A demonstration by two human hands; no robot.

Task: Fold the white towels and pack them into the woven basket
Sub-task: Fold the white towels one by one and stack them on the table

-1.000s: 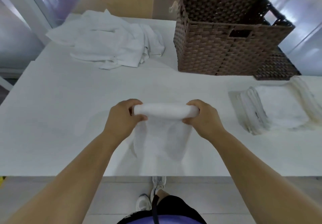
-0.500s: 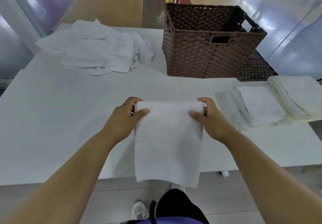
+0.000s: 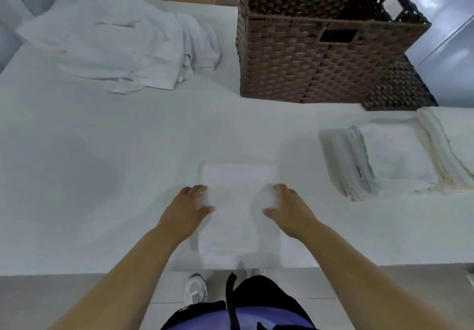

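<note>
A white towel lies flat on the white table, its near end at the table's front edge. My left hand holds the towel's left edge, thumb on top. At the right edge my right hand pinches the cloth, which bunches up a little between thumb and fingers. The brown woven basket stands at the back, right of centre, well beyond both hands. Little of its inside shows.
A loose heap of unfolded white towels lies at the back left. A stack of folded towels sits to the right of my hands. A flat woven piece lies beside the basket.
The towel hung from both hands over the table edge; now it lies flat on the table. My hands have slid from its far corners back to its side edges.
</note>
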